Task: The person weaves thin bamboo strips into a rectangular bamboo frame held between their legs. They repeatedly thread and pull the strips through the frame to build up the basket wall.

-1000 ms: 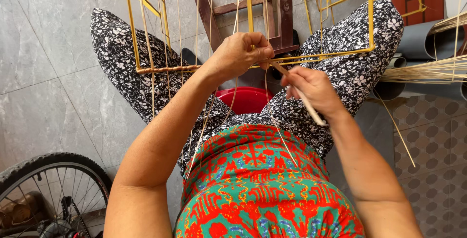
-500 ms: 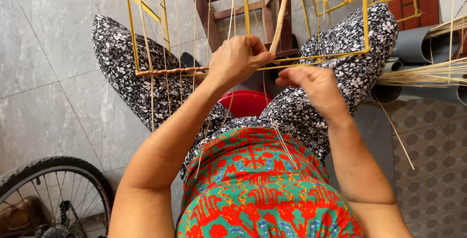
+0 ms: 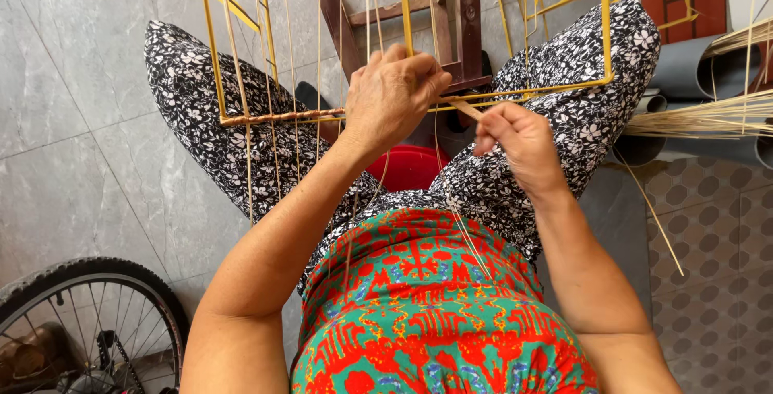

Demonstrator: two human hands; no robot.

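A thin flat cane strip is pinched in the grip of the right hand, thumb and forefinger closed on it, its free end pointing up and left toward the lower bar of a yellow wire frame that rests across the person's knees. Just left of that grip the left hand is curled shut over the same bar and the upright yellow rod rising from it; its fingers wrap the metal, and several fine cane strands run down past it. Further left of the left-hand grip, a stretch of the bar is already wound with brown cane wrapping. Below both grips, between the knees in black-and-white flowered trousers, a red plastic basin shows. Beyond the grips stands a dark wooden chair frame. Far right of the right-hand grip lies a bundle of pale cane strips over grey pipes. Down and left, on the grey tiled floor, a bicycle wheel stands.
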